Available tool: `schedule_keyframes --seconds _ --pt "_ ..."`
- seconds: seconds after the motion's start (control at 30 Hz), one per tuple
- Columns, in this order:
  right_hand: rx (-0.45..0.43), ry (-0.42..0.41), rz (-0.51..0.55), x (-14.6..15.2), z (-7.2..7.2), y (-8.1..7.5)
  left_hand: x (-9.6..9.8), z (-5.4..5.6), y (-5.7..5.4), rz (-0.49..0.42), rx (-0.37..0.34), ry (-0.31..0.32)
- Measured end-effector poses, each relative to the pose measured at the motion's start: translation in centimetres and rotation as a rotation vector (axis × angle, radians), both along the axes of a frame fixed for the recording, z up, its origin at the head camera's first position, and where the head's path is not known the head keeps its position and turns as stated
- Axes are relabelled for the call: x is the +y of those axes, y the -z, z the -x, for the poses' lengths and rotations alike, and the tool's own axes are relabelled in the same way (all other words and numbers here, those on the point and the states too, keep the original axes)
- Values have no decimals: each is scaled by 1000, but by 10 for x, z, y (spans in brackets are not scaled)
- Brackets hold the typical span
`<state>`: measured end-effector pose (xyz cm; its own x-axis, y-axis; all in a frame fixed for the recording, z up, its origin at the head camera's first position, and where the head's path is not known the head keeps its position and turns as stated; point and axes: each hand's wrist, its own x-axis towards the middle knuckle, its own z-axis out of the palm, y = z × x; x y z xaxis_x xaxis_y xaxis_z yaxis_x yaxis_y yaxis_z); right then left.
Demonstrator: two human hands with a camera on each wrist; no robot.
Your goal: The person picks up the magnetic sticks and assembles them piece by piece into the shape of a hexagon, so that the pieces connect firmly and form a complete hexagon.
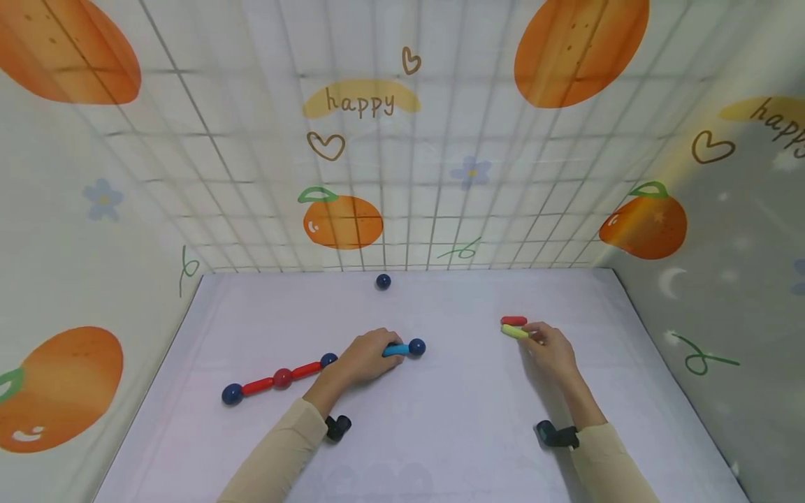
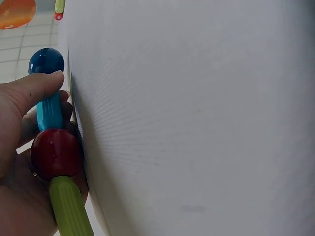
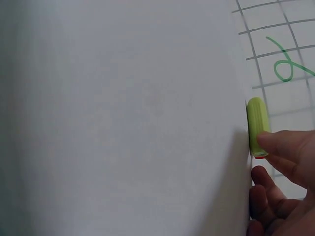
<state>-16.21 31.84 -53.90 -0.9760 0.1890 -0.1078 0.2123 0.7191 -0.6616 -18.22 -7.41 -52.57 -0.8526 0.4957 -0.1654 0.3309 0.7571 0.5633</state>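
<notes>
My left hand (image 1: 367, 356) grips a chain of toy rods and balls lying on the table. Past its fingertips show a light blue rod (image 1: 395, 350) and a dark blue ball (image 1: 417, 347). The left wrist view reveals a red ball (image 2: 57, 154) and a green rod (image 2: 70, 206) beneath and behind the hand. Leftward the line runs on through a dark blue ball (image 1: 328, 360), red rods and a red ball (image 1: 283, 378) to a blue end ball (image 1: 233, 394). At the right, my right hand (image 1: 553, 349) pinches one end of a yellow-green rod (image 1: 514, 331).
A loose red rod (image 1: 513, 321) lies just behind the yellow-green one. One dark blue ball (image 1: 383, 281) sits near the back edge of the white table (image 1: 453, 419). Printed curtains (image 1: 415, 209) enclose the back and sides.
</notes>
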Motion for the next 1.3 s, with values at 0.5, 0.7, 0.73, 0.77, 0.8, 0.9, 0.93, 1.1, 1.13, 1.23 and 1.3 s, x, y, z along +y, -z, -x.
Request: schedule_keyframes --seconds 0.5,0.7,0.73,0.77,0.8,0.9,0.93,1.1,1.13,1.23,1.3 --pt "49 -78 106 -26 -16 -5 -2 -4 4 -33 -4 5" --pt "71 -98 117 -46 -22 -4 -3 -6 6 -25 4 5" --pt "75 -105 118 -50 -23 -3 -3 -7 6 -25 5 5" --pt "76 -117 122 -53 -23 -2 -4 -7 7 -24 6 5" --pt "77 -126 125 -56 -24 -1 -4 -7 7 -23 8 6" --pt "74 -146 142 -66 -23 0 -4 -7 7 -21 5 6" --pt "72 -152 152 -69 -23 0 -4 -7 8 -22 4 7" --pt "68 -176 177 -83 -21 2 -5 -6 8 -24 8 11" --pt "68 -181 180 -86 -21 2 -5 -6 7 -24 10 12" --pt "73 -194 193 -92 -21 3 -5 -6 7 -22 10 11" --pt "78 -204 199 -96 -21 3 -5 -6 7 -20 10 8"
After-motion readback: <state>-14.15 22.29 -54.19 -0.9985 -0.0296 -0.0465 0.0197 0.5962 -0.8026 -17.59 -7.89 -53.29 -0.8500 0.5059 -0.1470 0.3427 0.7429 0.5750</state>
